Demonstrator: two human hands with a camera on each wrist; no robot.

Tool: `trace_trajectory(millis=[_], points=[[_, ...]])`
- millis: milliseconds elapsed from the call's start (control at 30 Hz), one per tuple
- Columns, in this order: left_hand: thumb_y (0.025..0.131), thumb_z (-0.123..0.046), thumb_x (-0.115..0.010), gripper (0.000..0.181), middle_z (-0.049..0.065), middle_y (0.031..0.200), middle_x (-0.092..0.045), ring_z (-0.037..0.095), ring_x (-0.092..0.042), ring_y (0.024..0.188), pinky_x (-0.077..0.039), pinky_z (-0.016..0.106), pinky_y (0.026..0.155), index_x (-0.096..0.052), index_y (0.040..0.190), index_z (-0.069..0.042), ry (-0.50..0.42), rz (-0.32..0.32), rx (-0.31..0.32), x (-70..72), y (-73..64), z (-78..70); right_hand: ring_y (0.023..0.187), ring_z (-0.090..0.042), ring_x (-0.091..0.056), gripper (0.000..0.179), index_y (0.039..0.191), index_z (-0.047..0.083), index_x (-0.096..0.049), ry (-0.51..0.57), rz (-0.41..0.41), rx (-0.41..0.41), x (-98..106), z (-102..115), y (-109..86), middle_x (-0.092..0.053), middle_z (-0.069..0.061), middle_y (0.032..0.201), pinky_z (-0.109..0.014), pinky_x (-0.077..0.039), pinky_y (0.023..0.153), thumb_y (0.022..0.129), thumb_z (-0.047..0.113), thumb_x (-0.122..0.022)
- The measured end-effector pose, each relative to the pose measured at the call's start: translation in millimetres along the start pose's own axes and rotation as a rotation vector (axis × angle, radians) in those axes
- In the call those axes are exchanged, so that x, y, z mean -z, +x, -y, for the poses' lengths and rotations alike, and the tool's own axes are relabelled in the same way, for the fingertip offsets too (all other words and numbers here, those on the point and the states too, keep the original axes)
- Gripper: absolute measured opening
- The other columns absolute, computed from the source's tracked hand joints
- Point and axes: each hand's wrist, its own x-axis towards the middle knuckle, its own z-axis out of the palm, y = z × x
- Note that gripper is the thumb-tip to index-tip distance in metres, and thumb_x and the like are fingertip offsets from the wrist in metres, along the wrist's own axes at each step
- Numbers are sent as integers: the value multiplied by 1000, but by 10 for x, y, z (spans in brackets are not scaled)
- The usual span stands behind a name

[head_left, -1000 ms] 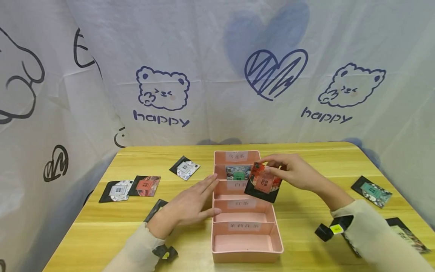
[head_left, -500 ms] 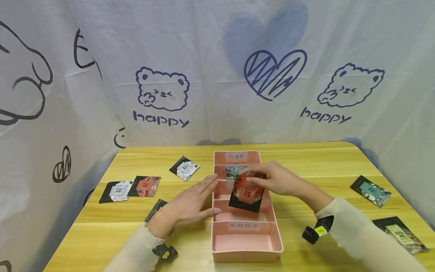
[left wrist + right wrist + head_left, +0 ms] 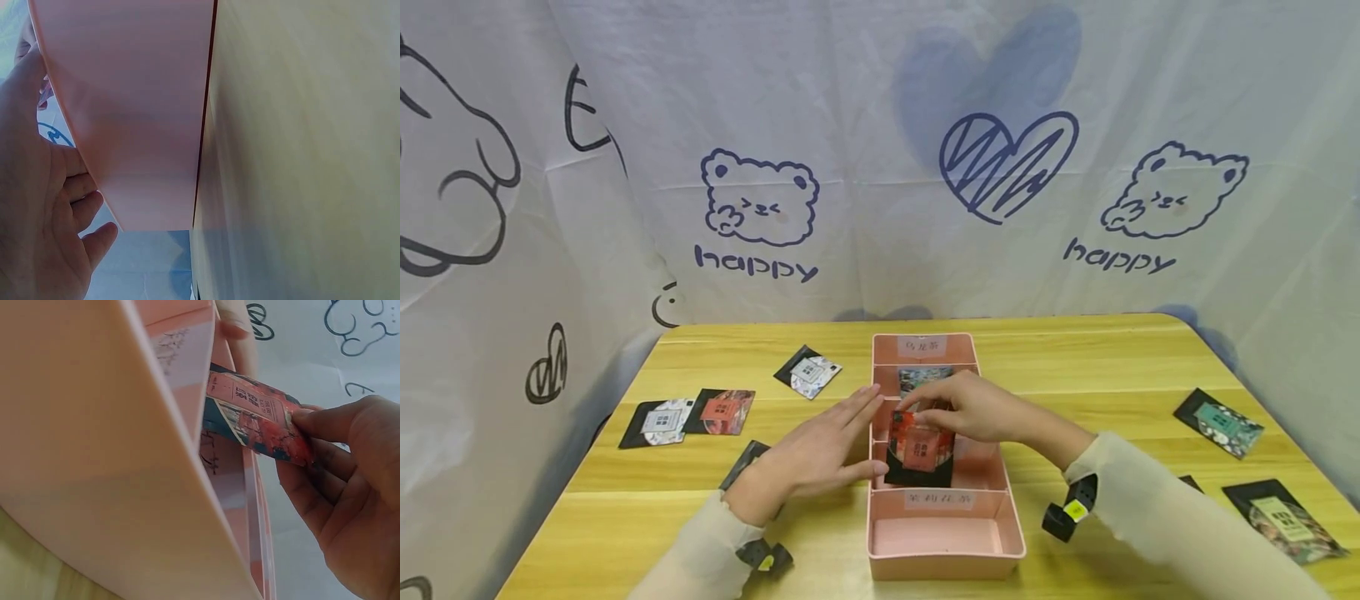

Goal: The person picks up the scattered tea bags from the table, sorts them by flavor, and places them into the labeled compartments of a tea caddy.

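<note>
Between thumb and fingers, my right hand (image 3: 962, 404) pinches a red and black tea sachet (image 3: 919, 450) by its upper edge. The sachet is tilted over a middle compartment of the long pink divided box (image 3: 947, 567); in the right wrist view its lower part (image 3: 231, 403) dips behind the box wall. My left hand (image 3: 816, 450) lies with fingers extended along the box's left rim, fingertips right at the edge, as the left wrist view shows beside the pink side wall (image 3: 131, 112). Another sachet (image 3: 925, 377), bluish, lies in the second compartment from the back.
To the left lie a white-and-black sachet (image 3: 658, 422), a red one (image 3: 721, 411) and another white one (image 3: 808, 371); a dark one (image 3: 745, 461) is partly under my left wrist. On the right are a green-labelled sachet (image 3: 1219, 422) and a yellow-labelled one (image 3: 1285, 518). A printed curtain (image 3: 880, 167) hangs behind.
My right hand has carried the red sachet left and toward me, from the box's right edge to over and partly into a middle compartment. My left hand has stayed in place.
</note>
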Motion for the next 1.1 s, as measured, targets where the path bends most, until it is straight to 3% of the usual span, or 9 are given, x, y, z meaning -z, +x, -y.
trace_trajectory(millis=[200,633,1100], points=[[93,-73,-31,94,9,164,-9,25,-14,147,-25,43,116,-14,157,-8,4,9,7,0,9,-5,61,-2,-50,26,123,17,-68,-23,40,14,-78,32,50,-66,13,87,-22,-47,59,98,12,-60],[93,-72,-35,94,10,163,-11,27,-18,147,-27,44,115,-14,157,-7,1,3,4,6,2,-10,68,-2,-53,24,119,20,-70,-91,52,23,-164,68,77,-69,11,100,-22,-49,62,97,16,-63],[93,-72,-35,93,6,164,-8,24,-15,147,-26,42,116,-14,158,-9,-6,15,17,-2,-7,-10,80,1,-59,24,118,22,-72,-202,101,110,-291,110,114,-70,11,100,-21,-53,75,95,16,-65]])
